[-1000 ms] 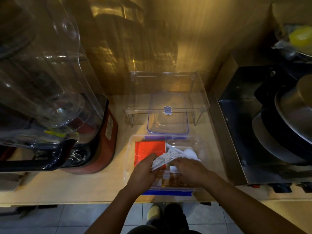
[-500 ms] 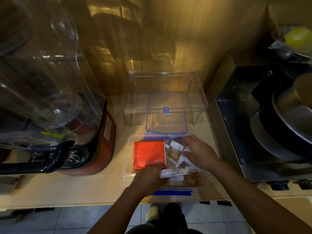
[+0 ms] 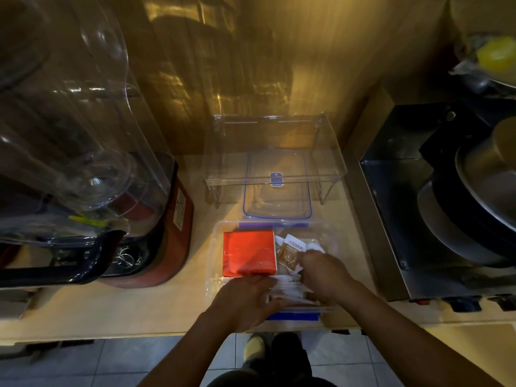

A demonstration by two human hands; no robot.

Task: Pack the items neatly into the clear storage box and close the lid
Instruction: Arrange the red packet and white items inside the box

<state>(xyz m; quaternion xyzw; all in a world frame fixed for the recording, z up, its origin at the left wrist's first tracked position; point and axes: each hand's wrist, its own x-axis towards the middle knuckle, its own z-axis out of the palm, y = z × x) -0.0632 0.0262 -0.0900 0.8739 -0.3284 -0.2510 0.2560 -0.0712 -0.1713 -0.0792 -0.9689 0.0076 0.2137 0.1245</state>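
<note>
The clear storage box (image 3: 216, 247) with blue clips sits on the counter in front of me, lid off. Inside, a red packet (image 3: 248, 252) lies flat at the left and brown-and-white sachets (image 3: 290, 252) lie at the right. Both hands are inside the box at its near end. My left hand (image 3: 245, 300) presses on a stack of white sachets (image 3: 287, 289). My right hand (image 3: 326, 275) is closed over sachets just right of that stack. The clear lid (image 3: 277, 188) with a blue rim lies beyond the box, under a clear acrylic rack.
A clear acrylic rack (image 3: 275, 152) stands over the lid at the back. A large red-based blender (image 3: 145, 233) with a clear jug fills the left. A metal stove (image 3: 418, 219) with pans stands at the right. The counter's edge runs just below the box.
My right hand came back from the far right corner of the box to its near end, beside my left hand. The white sachets now lie low in the box.
</note>
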